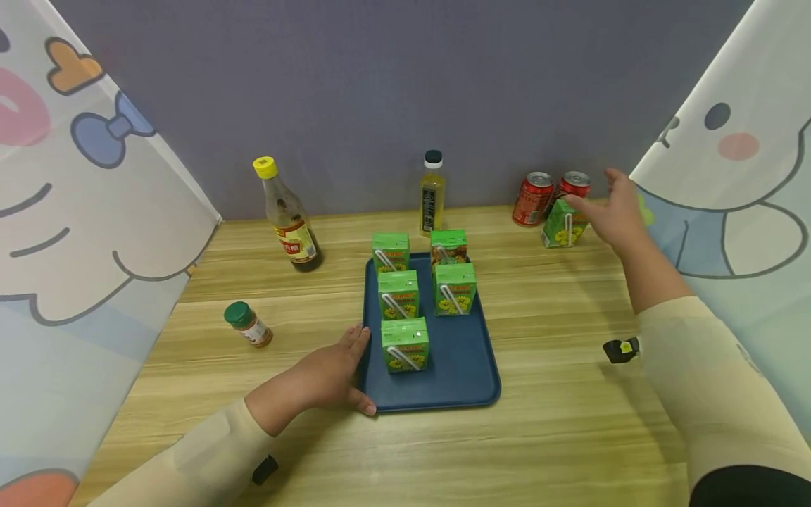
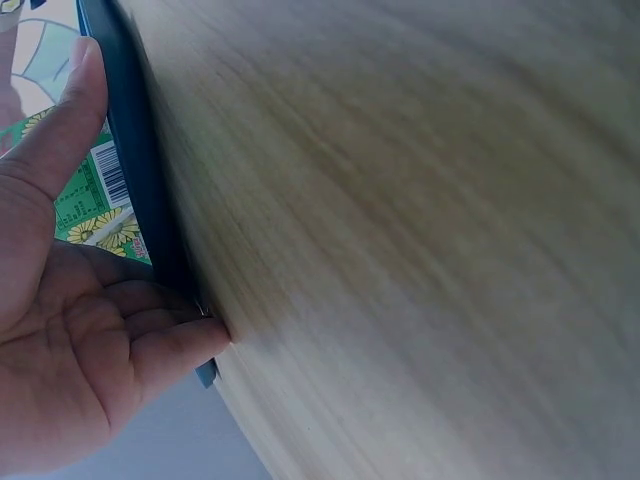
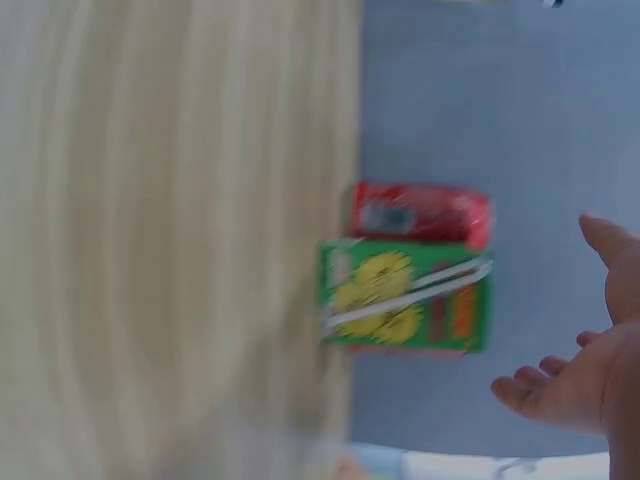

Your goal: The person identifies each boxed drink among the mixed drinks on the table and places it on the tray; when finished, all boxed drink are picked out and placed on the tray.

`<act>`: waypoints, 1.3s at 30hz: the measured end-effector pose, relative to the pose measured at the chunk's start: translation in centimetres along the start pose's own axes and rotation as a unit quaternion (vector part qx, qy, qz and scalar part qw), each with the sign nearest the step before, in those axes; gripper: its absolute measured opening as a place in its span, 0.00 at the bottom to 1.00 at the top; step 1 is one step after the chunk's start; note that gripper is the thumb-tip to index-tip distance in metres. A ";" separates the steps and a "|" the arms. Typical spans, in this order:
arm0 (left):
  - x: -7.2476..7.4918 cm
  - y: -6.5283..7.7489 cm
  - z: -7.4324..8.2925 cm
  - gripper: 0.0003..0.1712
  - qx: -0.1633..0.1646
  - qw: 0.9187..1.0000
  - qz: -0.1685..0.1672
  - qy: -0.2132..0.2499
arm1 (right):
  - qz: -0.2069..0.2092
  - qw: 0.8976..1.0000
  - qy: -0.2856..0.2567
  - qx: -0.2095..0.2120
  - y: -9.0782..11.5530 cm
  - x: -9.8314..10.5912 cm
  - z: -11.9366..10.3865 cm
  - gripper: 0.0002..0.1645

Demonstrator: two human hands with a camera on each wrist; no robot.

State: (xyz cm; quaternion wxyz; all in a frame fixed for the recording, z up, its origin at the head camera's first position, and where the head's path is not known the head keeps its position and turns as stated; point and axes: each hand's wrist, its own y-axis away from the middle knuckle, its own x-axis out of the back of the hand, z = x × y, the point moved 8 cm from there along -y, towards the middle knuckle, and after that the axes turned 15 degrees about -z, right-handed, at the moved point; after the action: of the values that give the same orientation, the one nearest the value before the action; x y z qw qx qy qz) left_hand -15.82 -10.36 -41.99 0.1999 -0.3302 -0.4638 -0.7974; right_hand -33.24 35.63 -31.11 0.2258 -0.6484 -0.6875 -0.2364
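A blue tray (image 1: 459, 384) lies on the wooden table, bearing several green drink cartons (image 1: 405, 345) with white straws on their fronts. My left hand (image 1: 326, 373) rests at the tray's left edge, thumb at the near corner; in the left wrist view its fingers (image 2: 165, 355) touch the rim. At the back right, my right hand (image 1: 611, 211) hovers by another green carton (image 1: 562, 227), thumb and fingers spread. The right wrist view shows a gap between that hand (image 3: 600, 350) and the carton (image 3: 405, 295).
Two red cans (image 1: 532, 199) stand behind the right carton. A clear bottle of yellow liquid (image 1: 432, 197) is behind the tray. On the left are a dark sauce bottle (image 1: 294, 229) with a yellow cap and a small green-lidded jar (image 1: 248, 324). A grey wall (image 1: 355, 105) closes the back.
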 end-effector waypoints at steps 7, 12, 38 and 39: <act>0.0 0.0 -0.1 0.75 0.001 1.000 -0.003 0.002 | -0.049 0.995 -0.072 -0.049 -0.8 -1.2 4.8 0.65; 0.1 0.0 0.0 0.75 0.004 1.000 -0.004 -0.001 | -0.073 0.989 -0.113 -0.054 -1.8 -2.3 6.5 0.65; 0.0 -0.1 0.0 0.74 0.006 1.000 -0.004 -0.008 | -0.081 0.995 -0.046 -0.030 -1.1 -4.2 5.1 0.46; 0.0 -0.1 0.0 0.74 0.007 1.000 -0.004 -0.009 | -0.086 0.995 -0.047 -0.026 -0.9 -4.4 4.7 0.45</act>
State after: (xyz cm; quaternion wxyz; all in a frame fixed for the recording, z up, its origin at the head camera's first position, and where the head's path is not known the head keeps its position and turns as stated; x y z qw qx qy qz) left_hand -15.87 -10.35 -42.03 0.1951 -0.3340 -0.4721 -0.7922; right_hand -33.88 35.03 -37.59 0.1549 -0.6029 -0.7442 -0.2422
